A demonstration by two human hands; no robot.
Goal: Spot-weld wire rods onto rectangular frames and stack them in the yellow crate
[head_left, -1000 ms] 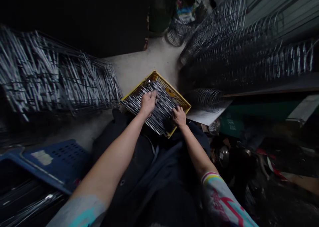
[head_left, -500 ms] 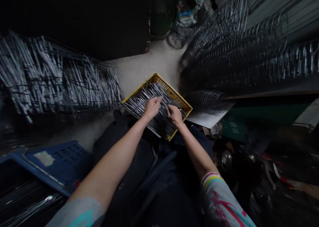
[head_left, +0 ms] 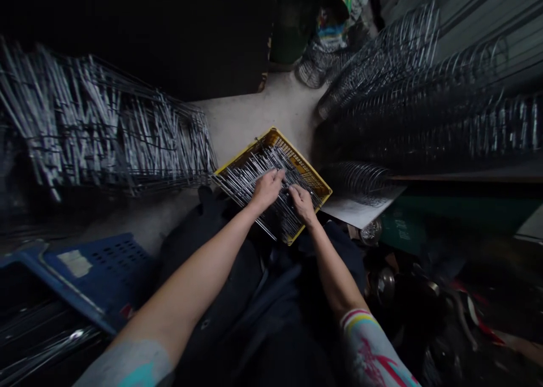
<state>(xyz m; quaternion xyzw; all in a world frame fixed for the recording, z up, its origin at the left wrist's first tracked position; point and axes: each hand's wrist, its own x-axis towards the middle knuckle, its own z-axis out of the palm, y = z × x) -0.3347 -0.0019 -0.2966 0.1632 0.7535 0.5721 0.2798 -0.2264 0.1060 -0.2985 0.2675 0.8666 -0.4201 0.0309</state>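
Note:
Thin metal rods (head_left: pixel 244 177) lie side by side in a yellow plastic basket (head_left: pixel 311 166) in front of my lap, some sticking out past its near left rim. Above the rods, my left hand (head_left: pixel 267 189) is closed, thumb and fingers pinched together. Close to its right, my right hand (head_left: pixel 302 202) is curled with its fingertips turned toward the left one. Whatever sits between the fingers of either hand is too small and dark to make out.
A wire rack full of metal rods (head_left: pixel 106 127) stands on the left. Wire coils (head_left: pixel 382 87) are stacked on the right, above a green box (head_left: pixel 403 223). A blue crate (head_left: pixel 97 268) sits at lower left, and a dark panel (head_left: pixel 169 42) rises ahead.
The whole view has shifted slightly, so basket and hands appear a little further right and lower. Both hands stay over the rods, still close together.

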